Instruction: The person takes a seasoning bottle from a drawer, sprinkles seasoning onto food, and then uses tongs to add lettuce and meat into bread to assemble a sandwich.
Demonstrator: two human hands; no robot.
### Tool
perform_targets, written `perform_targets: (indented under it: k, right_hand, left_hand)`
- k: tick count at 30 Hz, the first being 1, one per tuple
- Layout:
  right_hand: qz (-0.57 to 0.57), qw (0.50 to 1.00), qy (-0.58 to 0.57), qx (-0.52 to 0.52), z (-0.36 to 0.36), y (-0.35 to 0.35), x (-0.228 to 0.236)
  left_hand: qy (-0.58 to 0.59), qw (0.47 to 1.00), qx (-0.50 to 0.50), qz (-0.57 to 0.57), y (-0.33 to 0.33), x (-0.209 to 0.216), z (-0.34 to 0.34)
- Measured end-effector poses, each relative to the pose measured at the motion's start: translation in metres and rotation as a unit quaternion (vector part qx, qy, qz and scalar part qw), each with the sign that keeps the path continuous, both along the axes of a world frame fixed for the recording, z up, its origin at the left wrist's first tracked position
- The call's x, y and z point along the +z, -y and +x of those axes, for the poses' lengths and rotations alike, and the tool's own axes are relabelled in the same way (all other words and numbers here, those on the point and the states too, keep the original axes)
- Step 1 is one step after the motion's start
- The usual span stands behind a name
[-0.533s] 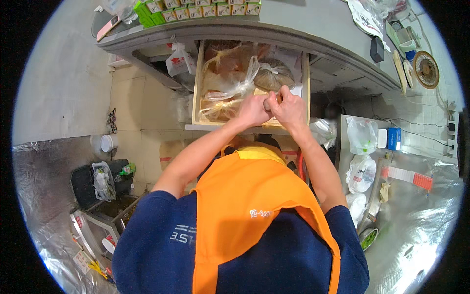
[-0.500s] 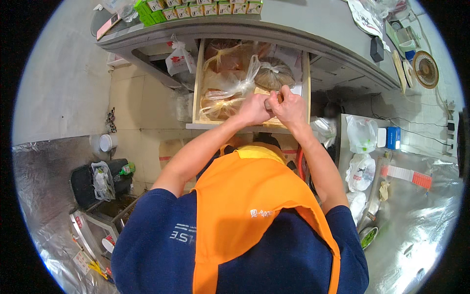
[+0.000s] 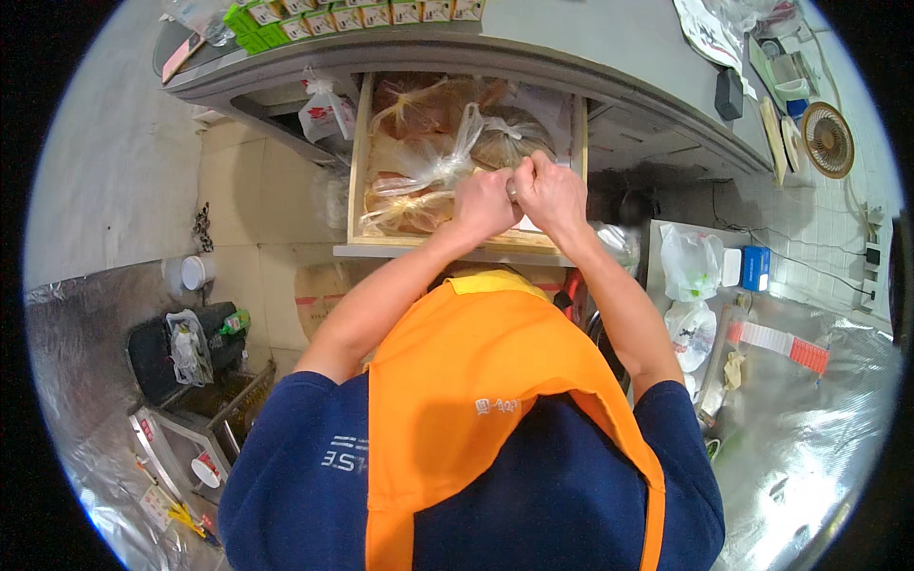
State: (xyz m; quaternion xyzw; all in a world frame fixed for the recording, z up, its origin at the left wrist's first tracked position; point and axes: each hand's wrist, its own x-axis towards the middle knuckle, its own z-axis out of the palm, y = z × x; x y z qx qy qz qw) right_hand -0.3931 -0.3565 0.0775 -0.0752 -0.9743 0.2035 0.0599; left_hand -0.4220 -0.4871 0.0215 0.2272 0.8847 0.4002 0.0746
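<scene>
Pale wood walls the open drawer (image 3: pixel 360 171). Above its front right corner, the left hand (image 3: pixel 486 203) and right hand (image 3: pixel 549 195) are curled together, gripping a small greyish object (image 3: pixel 513 191), mostly hidden by fingers. A dark-filled bag (image 3: pixel 507 143) lies just beyond, toward the back right corner; a knotted yellowish bag (image 3: pixel 411 208) fills the front left corner.

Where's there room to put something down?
The grey counter looks bare between the green boxes and black box; so do floor tiles left of the drawer. Tied bags crowd it, and the left hand and right hand meet over its front.
</scene>
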Motion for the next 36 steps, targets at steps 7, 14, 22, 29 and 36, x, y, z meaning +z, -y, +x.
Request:
perform_targets:
  k: [7, 14, 22, 29, 36]
  right_hand:
    - [-0.010, 0.963, -0.065, 0.262, 0.006, -0.026, 0.023]
    - [0.068, 0.979, 0.116, 0.153, 0.004, -0.051, -0.002]
    - [0.013, 0.926, 0.014, 0.377, 0.012, -0.055, -0.007]
    - [-0.013, 0.952, 0.223, 0.209, 0.015, -0.041, -0.010]
    - [0.105, 0.883, 0.086, 0.450, 0.018, -0.050, 0.001]
  left_hand:
    - [0.498, 0.800, -0.307, 0.131, 0.010, -0.005, -0.027]
    - [0.235, 0.945, -0.189, 0.127, -0.017, -0.037, -0.025]
    - [0.281, 0.904, -0.300, 0.118, 0.001, -0.067, -0.038]
    - [0.171, 0.940, -0.293, 0.040, -0.005, -0.068, -0.033]
    - [0.357, 0.839, -0.407, 0.051, 0.005, -0.081, -0.042]
